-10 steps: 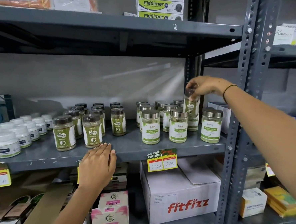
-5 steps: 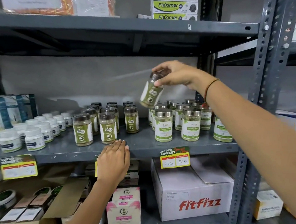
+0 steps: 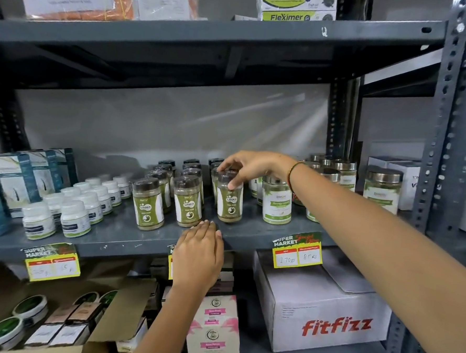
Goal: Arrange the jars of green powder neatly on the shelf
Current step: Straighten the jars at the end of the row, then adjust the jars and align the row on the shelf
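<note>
My right hand grips the dark lid of a Gaska jar of green powder, which stands upright on the grey shelf at the right end of the front row. Two more Gaska jars stand to its left, with several others in rows behind them. My left hand rests flat on the shelf's front edge, fingers spread, holding nothing. Silver-lidded Moringa jars stand to the right, partly hidden by my forearm.
Small white bottles and blue boxes fill the shelf's left part. Yellow price tags hang from the front edge. Below sit a fitfizz carton, pink boxes and an open cardboard box. A steel upright stands at the right.
My right hand has carried the jar from above the silver-lidded jars leftward and down, and set it on the shelf next to the Gaska jars. The left hand has stayed on the shelf edge.
</note>
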Demonstrator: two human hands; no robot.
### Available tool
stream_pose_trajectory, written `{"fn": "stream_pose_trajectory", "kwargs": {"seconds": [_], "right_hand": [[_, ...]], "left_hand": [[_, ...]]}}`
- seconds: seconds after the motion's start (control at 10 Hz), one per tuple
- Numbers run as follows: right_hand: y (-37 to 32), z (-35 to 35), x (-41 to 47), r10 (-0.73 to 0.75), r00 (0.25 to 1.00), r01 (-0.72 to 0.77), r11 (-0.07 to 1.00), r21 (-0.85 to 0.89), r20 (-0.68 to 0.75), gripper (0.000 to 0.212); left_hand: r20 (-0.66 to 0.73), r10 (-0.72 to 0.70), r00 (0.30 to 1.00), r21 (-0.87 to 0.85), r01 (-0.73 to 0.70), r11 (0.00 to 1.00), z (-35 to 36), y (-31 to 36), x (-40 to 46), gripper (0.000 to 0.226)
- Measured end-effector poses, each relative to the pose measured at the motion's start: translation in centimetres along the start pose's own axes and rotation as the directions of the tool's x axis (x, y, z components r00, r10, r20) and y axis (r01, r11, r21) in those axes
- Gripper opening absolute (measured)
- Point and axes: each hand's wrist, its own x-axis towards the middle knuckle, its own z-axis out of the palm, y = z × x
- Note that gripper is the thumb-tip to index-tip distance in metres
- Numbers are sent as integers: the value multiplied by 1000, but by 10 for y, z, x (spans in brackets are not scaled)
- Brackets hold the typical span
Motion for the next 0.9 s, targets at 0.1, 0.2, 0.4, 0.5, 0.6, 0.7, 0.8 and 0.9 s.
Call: {"fn": "stream_pose_trajectory", "kwargs": {"seconds": [0.1, 0.2, 0.4, 0.5, 0.6, 0.7, 0.8, 0.9], "right_hand": [[1, 4, 9, 7, 999, -8, 1000, 12, 36, 62], [2, 8, 14, 11, 998, -12, 1000, 6, 58, 63], [3, 14, 18, 17, 999, -17, 1000, -2, 28, 64], [5, 17, 14, 26, 1000, -26, 1000, 6, 14, 68], [4, 17, 4, 14, 999, -13, 1000, 28, -37, 74], [3, 11, -11, -6, 990, 11, 999, 36, -143, 70], [5, 2, -29, -20, 968, 25, 1000, 19, -250, 61], [12, -8, -51, -38, 923, 37, 999, -10, -383, 50]], "left_hand": [[1, -3, 1000, 4, 3, 1000, 2, -1, 0, 41], [-6, -2, 1000, -4, 2, 1000, 3, -1, 0, 41], [-15, -4, 1000, -19, 4, 1000, 2, -1, 0, 40], [-5, -7, 1000, -20, 7, 1000, 2, -1, 0, 41], [11, 1, 1000, -10, -1, 1000, 2, -2, 0, 41], [18, 9, 1000, -2, -9, 1000, -1, -2, 0, 39], [26, 18, 999, 8, -18, 1000, -5, 0, 0, 39], [38, 14, 999, 13, -14, 1000, -7, 0, 1, 40]]}}
